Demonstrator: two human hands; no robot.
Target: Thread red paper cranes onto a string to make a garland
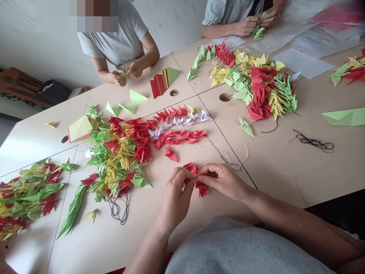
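Observation:
My left hand (pixel 178 190) and my right hand (pixel 225 180) meet tip to tip near the front of the table, thumb and forefinger pinched on each. What lies between the fingertips is too small to make out. Folded red paper cranes (pixel 202 189) show just under and behind the fingers; whether the fingers touch them I cannot tell. A single red crane (pixel 171 154) lies a little beyond my left hand. Past it stretch strung rows of red cranes (pixel 181 137) and white cranes (pixel 185 121), with a loose thread (pixel 225 156) trailing off toward the right.
Heaps of green, yellow and red cranes lie left (pixel 31 194), centre-left (pixel 122 152) and far right (pixel 259 87). Dark cord (pixel 313 142) is bundled on the right. Across the table, two people handle green paper pieces. Folded paper sheets (pixel 164 82) stand near a table hole (pixel 174 92).

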